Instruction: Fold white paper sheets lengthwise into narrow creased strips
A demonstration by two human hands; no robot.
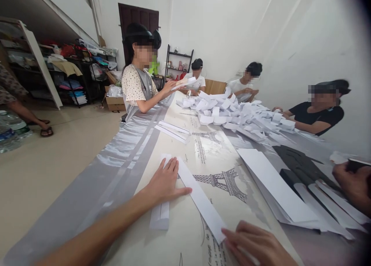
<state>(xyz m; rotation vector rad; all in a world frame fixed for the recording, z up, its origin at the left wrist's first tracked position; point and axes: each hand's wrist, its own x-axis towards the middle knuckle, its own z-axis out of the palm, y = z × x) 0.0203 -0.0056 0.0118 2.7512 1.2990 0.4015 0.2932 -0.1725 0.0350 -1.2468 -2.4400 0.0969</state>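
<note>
My left hand (166, 181) lies flat, fingers stretched and thumb spread, across the upper end of a long white paper strip (201, 198). Under the same hand and wrist is a second white paper strip (160, 215), which runs toward me; its middle is hidden. My right hand (257, 242) has its fingertips closed at the near end of the long strip; the thumb is mostly hidden. Both strips rest on a tablecloth (185, 242) printed with Eiffel Towers. Farther up the table lie several narrow white strips (173, 130).
Folded white paper pieces (232, 111) form a large heap at the far right. Nearer stand a stack of white sheets (275, 185) and dark flat pieces (301, 165). At the right edge a person's hand (355, 185) holds a dark object. Several people sit around the table.
</note>
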